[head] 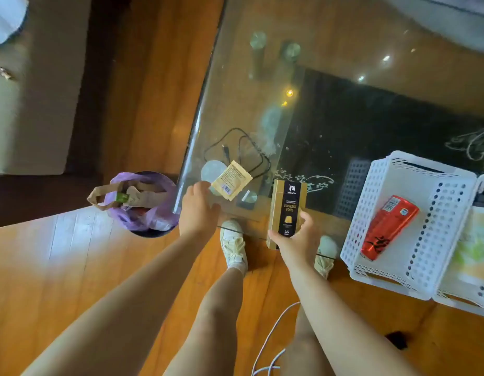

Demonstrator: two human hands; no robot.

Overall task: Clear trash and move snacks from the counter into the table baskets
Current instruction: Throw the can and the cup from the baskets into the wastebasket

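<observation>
A: What is the right hand [295, 240] holding?

B: A tall, narrow gold-and-black box [287, 213] printed "Espresso Forte". The fingers are wrapped around its lower end, and it stands roughly upright above the near edge of the glass table [330, 50].

A: And the left hand [198, 210]?

B: It pinches one corner of a small tan sachet [231, 180] with a barcode on it, thumb and fingertips closed on it. The sachet sits tilted just over the table's near left corner; I cannot tell whether it touches the glass.

A: Where are the baskets?

B: To the right of the box. A white perforated basket [371, 199] sits on the glass, well apart from both hands, with a red packet [387, 226] lying diagonally inside. A second white basket [452, 299] touches its right side and is cut off by the frame; what is in it is too blurred to name.

A: Anything else on the table?

B: A black cable [246, 150] looped just behind the sachet.

A: And for trash?

B: A round bin [154, 232] lined with a purple bag [165, 213] stands on the wooden floor [72, 267] just left of the table corner, near the left hand. A brown paper bag [132, 196] pokes out of it. A white cord [268, 337] runs on the floor by the person's legs.
</observation>
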